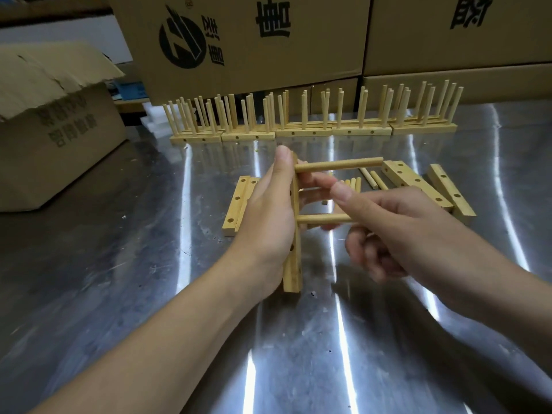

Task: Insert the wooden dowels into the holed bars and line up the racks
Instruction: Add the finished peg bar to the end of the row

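forearms come in from the near edge, both bare. left hand clamps a bar on its narrow edge, held upright-ish above the table, thumb at the far end, holes facing right. top dowel is seated in the far hole and sticks out right, level. lower dowel sits in the next hole down, its free end pinched by the right hand, thumb on top, other fingers curled under; can't tell if it is fully home.

step in hand: pushing the second dowel into the held bar. judgement: next move needs a straight push along the dowel's axis while the left hand braces the bar, then a fresh dowel for the open holes nearer the camera. at least two holes look empty there.

bar is pale wood, square-edged, dowels round and same tone.

outward: loose dowels lie just behind the hands, spare bars to the right, two more bars left of the left hand. far side, finished racks stand end to end in a row, dowels up. cardboard boxes behind them, another box far left.
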### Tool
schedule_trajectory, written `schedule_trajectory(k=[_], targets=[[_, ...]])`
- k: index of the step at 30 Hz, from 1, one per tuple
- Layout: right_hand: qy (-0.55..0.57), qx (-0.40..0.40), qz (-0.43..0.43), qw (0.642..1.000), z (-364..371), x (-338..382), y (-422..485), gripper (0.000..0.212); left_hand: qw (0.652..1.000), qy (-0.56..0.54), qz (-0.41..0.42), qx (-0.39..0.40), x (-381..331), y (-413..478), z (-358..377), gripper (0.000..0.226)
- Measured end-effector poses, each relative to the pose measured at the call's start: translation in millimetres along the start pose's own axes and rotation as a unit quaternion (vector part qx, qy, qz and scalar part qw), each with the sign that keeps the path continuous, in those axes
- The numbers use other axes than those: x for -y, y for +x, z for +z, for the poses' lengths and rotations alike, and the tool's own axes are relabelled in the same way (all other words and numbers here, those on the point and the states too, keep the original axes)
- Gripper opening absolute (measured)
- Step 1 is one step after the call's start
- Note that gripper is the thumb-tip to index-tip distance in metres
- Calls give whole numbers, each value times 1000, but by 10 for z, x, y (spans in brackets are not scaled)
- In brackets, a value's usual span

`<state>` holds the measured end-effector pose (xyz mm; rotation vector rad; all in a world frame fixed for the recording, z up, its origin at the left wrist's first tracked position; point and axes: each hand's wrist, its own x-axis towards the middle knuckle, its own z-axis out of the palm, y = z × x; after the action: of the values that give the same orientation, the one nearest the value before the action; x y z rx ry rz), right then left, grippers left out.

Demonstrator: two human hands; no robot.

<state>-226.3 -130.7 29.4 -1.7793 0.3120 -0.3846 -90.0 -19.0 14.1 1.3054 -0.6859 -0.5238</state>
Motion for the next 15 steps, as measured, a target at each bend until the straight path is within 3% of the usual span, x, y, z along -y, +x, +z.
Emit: schedule_trajectory(k=[5,7,10,12,15], targets=[[-90,-30,-25,995,-195,-41,45,59,994,-69,-49,-72,-40,68,-46,58],[-130,9,0,991,-175,-65,37,61,990,-85,-61,-91,-55,95,-71,58],[-112,58,-9,992,-37,-153,21,38,989,-95,-61,-98,-50,119,-88,60],[-101,24,-50,993,33,-225,50,15,989,-103,-55,-95,-50,122,-87,56],[-77,-33,-85,993,58,-310,98,7,996,-48,-47,-62,-24,110,-78,43]])
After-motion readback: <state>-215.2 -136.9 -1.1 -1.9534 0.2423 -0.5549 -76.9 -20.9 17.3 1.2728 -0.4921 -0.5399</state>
